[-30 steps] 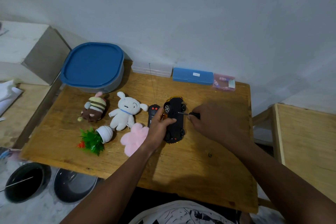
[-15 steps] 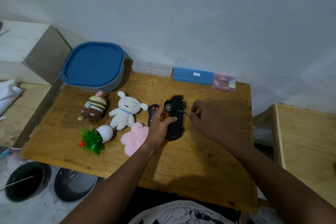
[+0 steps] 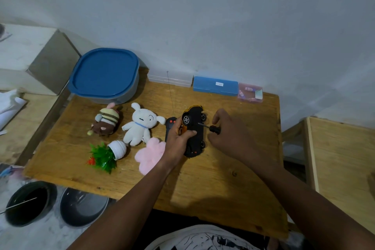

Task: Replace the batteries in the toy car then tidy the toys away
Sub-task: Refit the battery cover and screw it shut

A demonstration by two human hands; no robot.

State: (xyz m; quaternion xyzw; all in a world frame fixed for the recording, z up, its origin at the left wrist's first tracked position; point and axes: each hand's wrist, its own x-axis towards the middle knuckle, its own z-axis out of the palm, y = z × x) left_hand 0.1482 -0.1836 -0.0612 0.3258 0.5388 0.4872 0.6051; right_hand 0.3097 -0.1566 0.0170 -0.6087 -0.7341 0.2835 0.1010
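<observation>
Early in task. Gripping toy car at middle of worktop in left grip, curled round body, underside up. Pinching screwdriver in right grip, tip on chassis from 3 o'clock. Judging cover not yet off; battery swap, tidying of plush toys at 9 o'clock to come. Running 12-to-6 o'clock lengthwise; nose end unclear.

Our left hand covered most of the remote control and the near flank of the toy car. Our right hand hid much of the screwdriver, and its tip was too small for us to tell whether it sat in a screw. We could not read the label on the blue case, and what lay inside the pink box was blurred.
</observation>
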